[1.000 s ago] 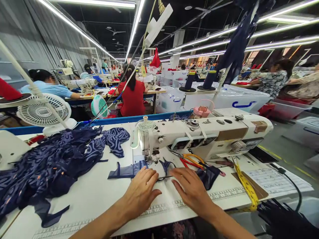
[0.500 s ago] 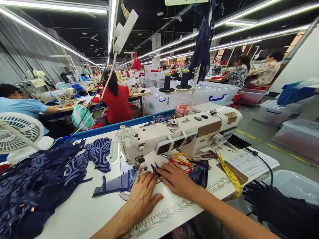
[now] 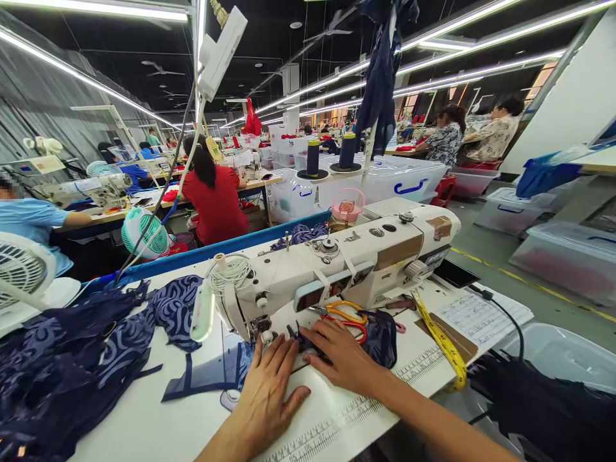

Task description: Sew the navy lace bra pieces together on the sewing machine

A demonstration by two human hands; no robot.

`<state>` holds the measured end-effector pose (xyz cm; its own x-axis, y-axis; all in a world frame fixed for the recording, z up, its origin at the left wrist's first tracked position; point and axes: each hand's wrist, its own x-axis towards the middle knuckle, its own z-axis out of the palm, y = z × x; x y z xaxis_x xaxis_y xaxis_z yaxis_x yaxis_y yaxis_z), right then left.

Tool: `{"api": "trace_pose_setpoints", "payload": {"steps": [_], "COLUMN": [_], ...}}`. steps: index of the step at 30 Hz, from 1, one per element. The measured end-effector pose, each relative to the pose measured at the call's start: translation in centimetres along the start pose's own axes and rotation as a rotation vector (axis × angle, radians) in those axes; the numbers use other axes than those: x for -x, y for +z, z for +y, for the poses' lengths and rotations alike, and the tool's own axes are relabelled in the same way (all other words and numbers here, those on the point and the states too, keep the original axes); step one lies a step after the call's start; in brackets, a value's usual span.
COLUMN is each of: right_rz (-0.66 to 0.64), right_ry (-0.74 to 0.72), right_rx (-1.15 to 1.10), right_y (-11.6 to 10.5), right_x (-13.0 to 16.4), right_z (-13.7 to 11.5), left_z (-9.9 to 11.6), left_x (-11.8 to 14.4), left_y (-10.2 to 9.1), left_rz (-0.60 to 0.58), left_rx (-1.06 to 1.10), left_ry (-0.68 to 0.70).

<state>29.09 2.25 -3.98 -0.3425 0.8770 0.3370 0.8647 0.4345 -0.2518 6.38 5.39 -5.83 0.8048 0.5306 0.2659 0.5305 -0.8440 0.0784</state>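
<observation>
Working at the white sewing table (image 3: 139, 417)

The industrial sewing machine (image 3: 360, 244) stands on this table, its needle end ahead of my left fingers and its body extending to the right. A heap of navy fabric pieces (image 3: 62, 366), some swirl-patterned, covers the table's left side.

My right hand (image 3: 344, 359) is palm down with fingers slightly bent and held close together; I cannot tell whether it pinches anything. My left hand (image 3: 264, 385) lies flat, fingers extended and thumb spread wide, with its fingertips just beside the presser foot area.

The sheer navy panel (image 3: 206, 374) lies on the table, extending leftward from under my left fingers. A yellow tape measure (image 3: 440, 340) hangs over the front edge, right of my right hand. A navy mesh piece (image 3: 380, 340) lies just beside that hand. Orange-handled scissors (image 3: 351, 313) and a red-handled tool (image 3: 359, 328) lie behind it. A small dark fabric piece (image 3: 294, 333) sits between my two sets of fingertips, partly hidden.
</observation>
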Motion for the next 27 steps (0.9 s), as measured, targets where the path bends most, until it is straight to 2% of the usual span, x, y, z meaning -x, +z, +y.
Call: {"api": "trace_pose_setpoints", "payload": {"steps": [8, 16, 23, 27], "right_rz": [-0.056, -0.019, -0.028, 0.033], "right_ry": [-0.023, 0.005, 0.053, 0.066], "right_rx": [0.036, -0.041, -0.135, -0.143], "right_y": [-0.16, 0.07, 0.29, 0.45], "right_x": [-0.62, -0.43, -0.47, -0.38], "right_z": [-0.19, 0.1, 0.4, 0.53], "left_z": [-0.34, -0.46, -0.35, -0.44], "left_x": [-0.51, -0.62, -0.6, -0.61], "left_y": [0.35, 0.07, 0.14, 0.19], "left_rz": [0.053, 0.019, 0.05, 0.043], "left_rx": [-0.032, -0.049, -0.036, -0.028], "left_ry": [0.039, 0.041, 0.04, 0.044]}}
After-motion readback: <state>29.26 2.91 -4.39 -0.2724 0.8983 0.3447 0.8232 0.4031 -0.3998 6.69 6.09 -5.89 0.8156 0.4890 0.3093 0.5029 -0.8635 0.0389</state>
